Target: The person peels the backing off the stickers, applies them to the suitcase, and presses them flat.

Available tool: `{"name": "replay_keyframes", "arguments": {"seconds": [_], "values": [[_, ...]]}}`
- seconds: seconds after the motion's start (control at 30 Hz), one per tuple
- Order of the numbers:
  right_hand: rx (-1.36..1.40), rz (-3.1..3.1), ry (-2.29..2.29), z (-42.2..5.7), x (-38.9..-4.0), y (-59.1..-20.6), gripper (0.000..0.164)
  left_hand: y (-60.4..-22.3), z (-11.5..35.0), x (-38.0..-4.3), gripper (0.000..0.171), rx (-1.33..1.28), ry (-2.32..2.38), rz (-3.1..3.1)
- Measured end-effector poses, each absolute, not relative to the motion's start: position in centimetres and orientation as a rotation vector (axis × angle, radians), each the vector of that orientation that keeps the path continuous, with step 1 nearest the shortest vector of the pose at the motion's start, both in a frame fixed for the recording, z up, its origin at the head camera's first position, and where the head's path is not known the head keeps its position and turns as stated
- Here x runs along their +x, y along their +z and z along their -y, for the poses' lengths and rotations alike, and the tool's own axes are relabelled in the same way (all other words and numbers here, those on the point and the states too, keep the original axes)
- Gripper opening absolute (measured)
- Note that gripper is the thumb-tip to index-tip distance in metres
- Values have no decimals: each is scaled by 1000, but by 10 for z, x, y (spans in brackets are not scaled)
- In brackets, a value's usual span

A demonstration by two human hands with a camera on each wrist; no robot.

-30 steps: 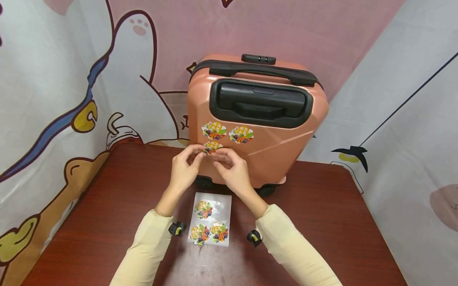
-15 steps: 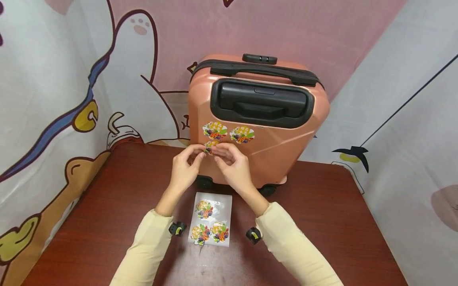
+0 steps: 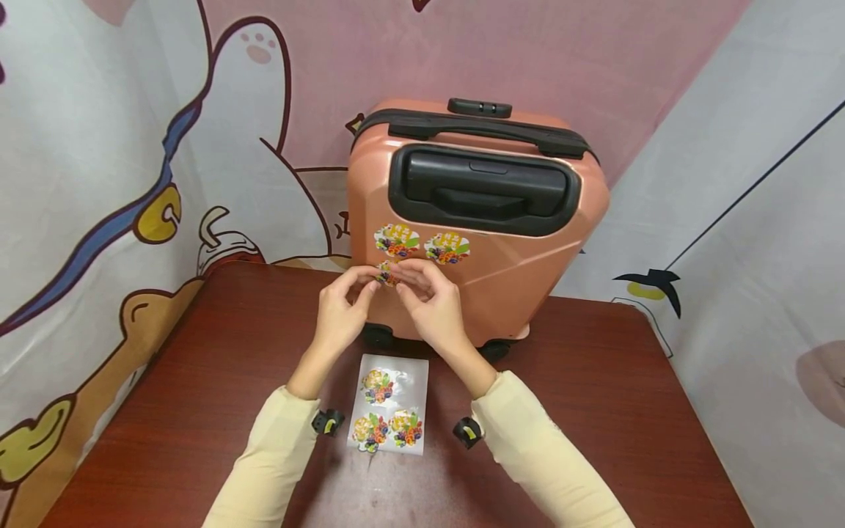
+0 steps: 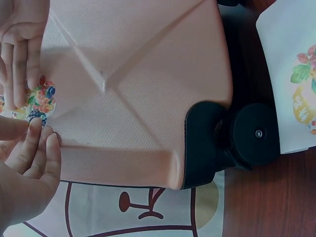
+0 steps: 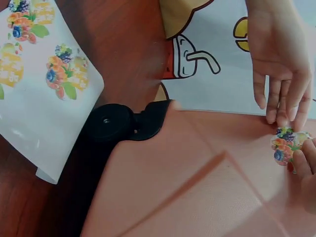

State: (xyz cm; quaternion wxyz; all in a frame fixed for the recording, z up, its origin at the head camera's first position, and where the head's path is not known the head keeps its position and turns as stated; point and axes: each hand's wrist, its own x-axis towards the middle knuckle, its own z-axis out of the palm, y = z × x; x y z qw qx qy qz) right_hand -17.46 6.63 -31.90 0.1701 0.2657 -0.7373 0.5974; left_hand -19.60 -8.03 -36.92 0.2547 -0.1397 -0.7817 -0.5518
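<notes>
A round fruit-print sticker [image 3: 386,275] lies against the lower left front of the pink suitcase [image 3: 502,282], below two similar stickers. My left hand [image 3: 338,312] pinches its left edge between thumb and fingertips, as the right wrist view shows with the sticker's berries [image 5: 283,148]. From the other side my right hand [image 3: 436,309] lays nearly straight fingers over the sticker, covering its right part. In the left wrist view those fingers [image 4: 19,69] reach down across the printed fruit [image 4: 44,101].
A white backing sheet [image 3: 411,385] with several fruit stickers lies on the dark red table [image 3: 581,411], between my forearms. The suitcase stands upright on black wheels [image 3: 495,350] near a cartoon-printed cloth [image 3: 264,132] at the back.
My right hand has shifted slightly, its fingers now covering more of the sticker's right side. My left hand keeps its pinch at the left edge, almost still.
</notes>
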Motion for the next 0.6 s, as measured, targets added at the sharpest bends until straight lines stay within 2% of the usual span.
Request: {"name": "replay_keyframes", "arguments": {"seconds": [0.17, 0.43, 0.6], "values": [[757, 2108, 1682, -68, -173, -320, 25, -369, 80, -196, 14, -380, -1491, 2124], [740, 2204, 1706, -71, -173, -343, 25, -371, 81, -196, 14, -386, -1491, 2130], [748, 2158, 1709, -73, -187, -350, 27, -370, 81, -196, 14, -404, -1493, 2116]]}}
